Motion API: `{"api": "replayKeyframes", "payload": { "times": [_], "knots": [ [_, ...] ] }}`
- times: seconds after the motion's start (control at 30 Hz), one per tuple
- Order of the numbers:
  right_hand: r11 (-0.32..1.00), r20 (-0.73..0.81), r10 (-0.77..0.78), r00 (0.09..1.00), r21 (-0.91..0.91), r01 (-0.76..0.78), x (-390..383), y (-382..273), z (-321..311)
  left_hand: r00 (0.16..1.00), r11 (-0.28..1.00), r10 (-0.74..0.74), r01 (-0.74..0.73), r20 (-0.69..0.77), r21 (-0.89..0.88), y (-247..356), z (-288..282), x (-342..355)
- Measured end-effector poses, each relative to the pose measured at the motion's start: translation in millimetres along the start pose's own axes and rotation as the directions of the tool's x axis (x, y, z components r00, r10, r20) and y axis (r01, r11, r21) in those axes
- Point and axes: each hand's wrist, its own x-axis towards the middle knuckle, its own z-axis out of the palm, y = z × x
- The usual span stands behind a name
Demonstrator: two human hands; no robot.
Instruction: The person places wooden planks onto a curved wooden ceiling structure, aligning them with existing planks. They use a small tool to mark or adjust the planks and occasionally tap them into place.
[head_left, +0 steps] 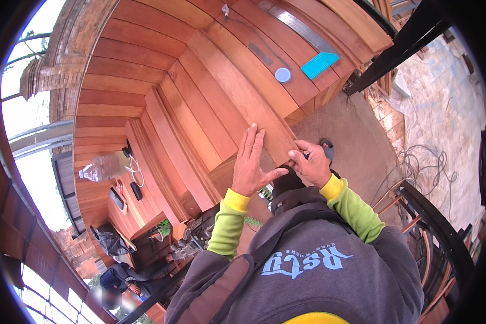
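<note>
Board: a long, smooth, reddish-brown wooden board [243,96] is seen running across the stepped reddish-brown plank structure [208,110], its near end between the two hands.
Long axis: laid diagonally, from the upper left at its far end to the lower right at its near end, which is pointed toward the wearer's body; roughly the line of the neighbouring planks is followed.
Left hand: the left hand [248,168] is placed at the board's left edge, fingers extended together, thumb spread wide toward the near end.
Right hand: the right hand [314,163] is set at the near end's right corner, fingers curled and closed on a small dark object [306,155], whose kind cannot be told.
Right of board: a flat turquoise plastic tool [319,65], a round pale-blue disc [282,75] and a long steel ruler [297,26] are laid on the higher planks.
Left side: a clear plastic bottle [101,168], a white cable [137,171] and a crumpled black bag [110,242] are scattered.
In the way: the board's left edge is partly covered by the left fingertips, its near right corner by the right hand.
Beyond: a co-worker [125,281] is seen at lower left; loose dark cables [429,168] are strewn at right.
</note>
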Motion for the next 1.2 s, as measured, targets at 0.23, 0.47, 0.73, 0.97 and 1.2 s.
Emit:
{"api": "replayKeyframes", "payload": {
  "times": [0.23, 0.47, 0.73, 0.97, 1.2],
  "knots": [
    [0.999, 0.033, 0.047, 0.998, -0.012, -0.046, 2, 2, -1, 0.996, 0.986, 0.067, -0.057, -0.063, 0.157, 0, 2, 7],
    [0.980, -0.069, -0.087, 0.994, -0.184, 0.073, -1, -15, -28, 0.988, 0.981, 0.059, -0.031, -0.141, 0.193, 0, 8, 2],
    [0.965, -0.155, -0.078, 0.985, -0.259, 0.036, -5, -9, -55, 0.986, 0.981, 0.083, -0.054, -0.145, 0.188, 3, 16, 5],
    [0.946, -0.105, -0.143, 0.984, -0.308, 0.104, -4, 17, -49, 0.989, 0.979, 0.077, -0.052, -0.125, 0.198, 0, 20, 3],
    [0.948, -0.096, -0.135, 0.986, -0.301, 0.101, -5, 15, -45, 0.988, 0.975, 0.082, -0.051, -0.135, 0.217, -1, 26, 3]
  ]
}}
